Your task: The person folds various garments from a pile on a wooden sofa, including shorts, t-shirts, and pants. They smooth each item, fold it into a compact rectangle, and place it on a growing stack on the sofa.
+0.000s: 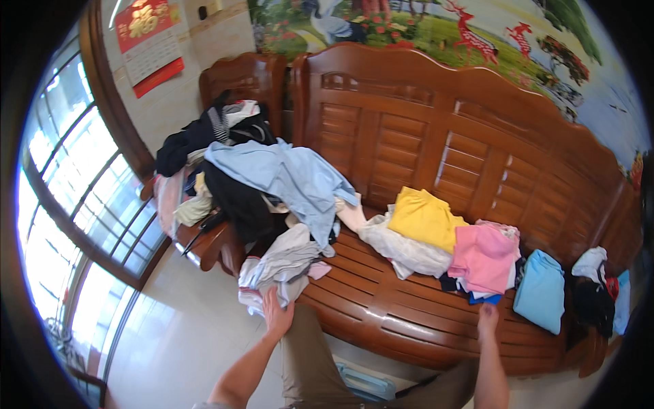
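My left hand lies against the lower edge of a crumpled heap of grey and white clothes at the bench's left end. Its thumb stands away from the fingers, and nothing shows in its grasp. On the right, my right hand is just below a stack topped by a pink folded garment. A blue cloth sticks out under that stack, close to the fingertips. The fingers look curled, but their tips are hidden. Beside the stack lies a light blue folded garment.
A wooden bench spans the view. Its left side bears a light blue shirt and dark clothes. Yellow folded cloth rests on white cloth. Black clothing hangs at far right. A light blue plastic object sits below.
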The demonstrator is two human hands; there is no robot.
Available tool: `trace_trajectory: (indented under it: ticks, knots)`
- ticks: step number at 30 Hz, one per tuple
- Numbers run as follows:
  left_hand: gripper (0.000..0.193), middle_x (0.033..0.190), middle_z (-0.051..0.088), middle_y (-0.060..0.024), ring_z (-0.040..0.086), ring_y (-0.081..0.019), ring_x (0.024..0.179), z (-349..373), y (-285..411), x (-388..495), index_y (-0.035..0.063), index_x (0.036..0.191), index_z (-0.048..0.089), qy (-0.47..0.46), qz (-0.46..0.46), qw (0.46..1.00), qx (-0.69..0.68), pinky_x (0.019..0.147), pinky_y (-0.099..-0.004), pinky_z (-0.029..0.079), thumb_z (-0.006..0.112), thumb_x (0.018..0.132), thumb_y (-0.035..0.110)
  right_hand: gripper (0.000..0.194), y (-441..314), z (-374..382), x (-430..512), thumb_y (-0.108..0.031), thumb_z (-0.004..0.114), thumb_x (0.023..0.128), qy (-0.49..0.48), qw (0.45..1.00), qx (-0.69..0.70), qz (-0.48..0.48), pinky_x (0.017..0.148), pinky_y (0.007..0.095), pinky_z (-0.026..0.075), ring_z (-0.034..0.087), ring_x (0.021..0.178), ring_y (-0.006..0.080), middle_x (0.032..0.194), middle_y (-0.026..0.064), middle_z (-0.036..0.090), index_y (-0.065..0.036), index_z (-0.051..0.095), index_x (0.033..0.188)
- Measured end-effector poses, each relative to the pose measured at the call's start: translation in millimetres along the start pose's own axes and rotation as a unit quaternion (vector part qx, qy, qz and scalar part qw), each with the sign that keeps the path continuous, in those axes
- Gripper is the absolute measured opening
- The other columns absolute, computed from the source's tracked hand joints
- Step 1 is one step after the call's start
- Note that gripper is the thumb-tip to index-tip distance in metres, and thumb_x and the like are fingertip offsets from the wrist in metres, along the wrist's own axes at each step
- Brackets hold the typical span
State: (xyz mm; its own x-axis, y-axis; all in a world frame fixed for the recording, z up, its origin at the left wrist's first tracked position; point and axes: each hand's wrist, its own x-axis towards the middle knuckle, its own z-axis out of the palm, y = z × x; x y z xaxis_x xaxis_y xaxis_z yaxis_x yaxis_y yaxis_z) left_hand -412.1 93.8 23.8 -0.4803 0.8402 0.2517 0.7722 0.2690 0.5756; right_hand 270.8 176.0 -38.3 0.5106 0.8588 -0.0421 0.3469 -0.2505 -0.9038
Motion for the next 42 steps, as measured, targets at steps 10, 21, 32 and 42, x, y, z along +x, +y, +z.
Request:
trace_trajectory:
  ticks: [10, 21, 32, 42]
  knots:
    - [0.044, 0.124, 0.065, -0.0251, 0.060, -0.0453, 0.118, 6.3, 22.3, 127.7, 0.0046, 0.130, 0.063, -0.081, -0.103, 0.991, -0.017, 0.099, -0.0557, 0.047, 0.068, 0.093, 0.027, 0.010, 32.2, 32.8, -167.2, -0.005, 0.067, 0.094, -0.106, 0.990, -0.071, 0.052, 0.071, 0.0264, 0.051, 0.059, 0.076, 0.0114, 0.089, 0.0034, 0.066, -0.005, 0.066, 0.103]
    - [0.037, 0.117, 0.069, -0.0038, 0.064, -0.0114, 0.108, 28.2, 229.0, -149.8, 0.0061, 0.135, 0.055, -0.495, -0.040, 0.682, -0.537, 0.094, -0.0265, 0.051, 0.065, 0.099, 0.005, 0.059, -48.1, 78.1, -202.9, -0.060, 0.047, 0.102, -0.419, 0.758, 0.332, 0.373, 0.101, 0.0501, 0.050, 0.063, 0.118, 0.0308, 0.130, 0.0148, 0.066, -0.012, 0.057, 0.135]
    - [0.049, 0.119, 0.067, -0.0083, 0.067, -0.0246, 0.109, -8.8, 194.4, -77.2, 0.0070, 0.139, 0.054, -0.497, -0.193, 0.664, -0.524, 0.094, -0.0402, 0.054, 0.062, 0.092, -0.005, 0.030, -138.9, 46.3, -189.9, 0.003, 0.064, 0.090, -0.216, 0.804, 0.497, 0.245, 0.080, 0.0456, 0.058, 0.069, 0.098, 0.0291, 0.108, 0.0117, 0.068, -0.005, 0.059, 0.118]
    - [0.032, 0.087, 0.073, -0.0053, 0.061, -0.0261, 0.069, -23.4, 305.3, -132.4, 0.0089, 0.101, 0.075, -0.191, 0.553, 0.784, -0.208, 0.066, -0.0384, 0.052, 0.066, 0.070, 0.002, 0.099, -117.4, 52.5, -245.6, -0.027, 0.082, 0.072, -0.110, 0.967, -0.084, -0.215, 0.114, 0.0458, 0.040, 0.046, 0.134, 0.0414, 0.145, 0.0282, 0.046, -0.001, 0.033, 0.154]
